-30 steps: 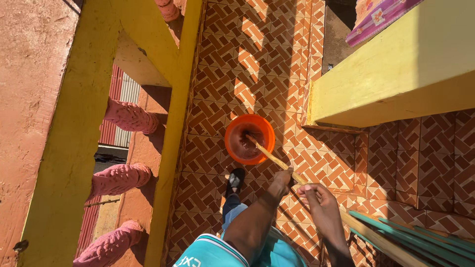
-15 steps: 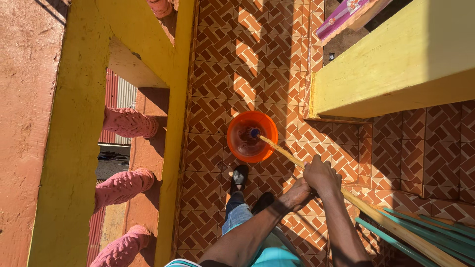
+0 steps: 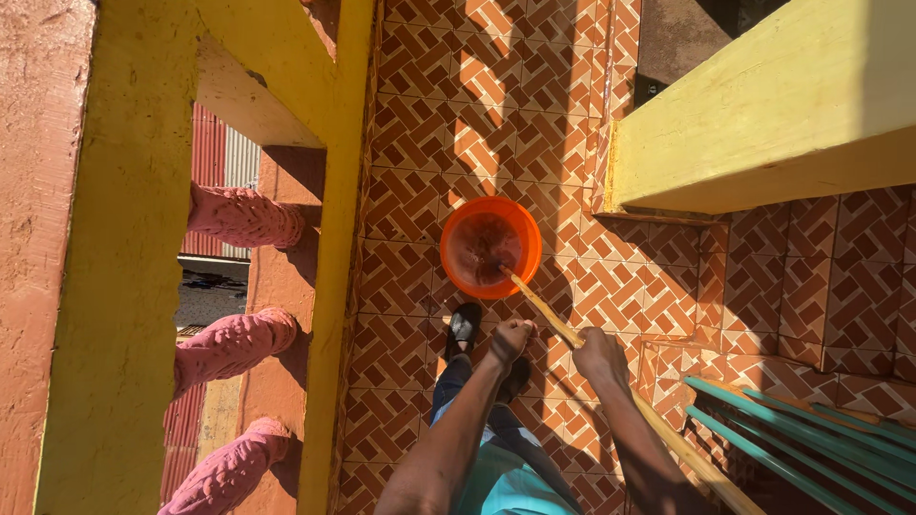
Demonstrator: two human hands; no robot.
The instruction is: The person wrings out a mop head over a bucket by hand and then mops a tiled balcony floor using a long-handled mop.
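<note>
Plunging wooden pole (image 3: pixel 544 310) into orange bucket (image 3: pixel 490 247) on tiled floor (image 3: pixel 420 191) near yellow railing (image 3: pixel 334 238). Left hand (image 3: pixel 509 339), right hand (image 3: pixel 598 355): each grip wrapped around pole. Advice: keep pole end centred, bucket upright, shoe (image 3: pixel 464 330) clear.

I see no packages, labels, signs or screens from here at this moment; nothing of that kind stands anywhere in my view.
</note>
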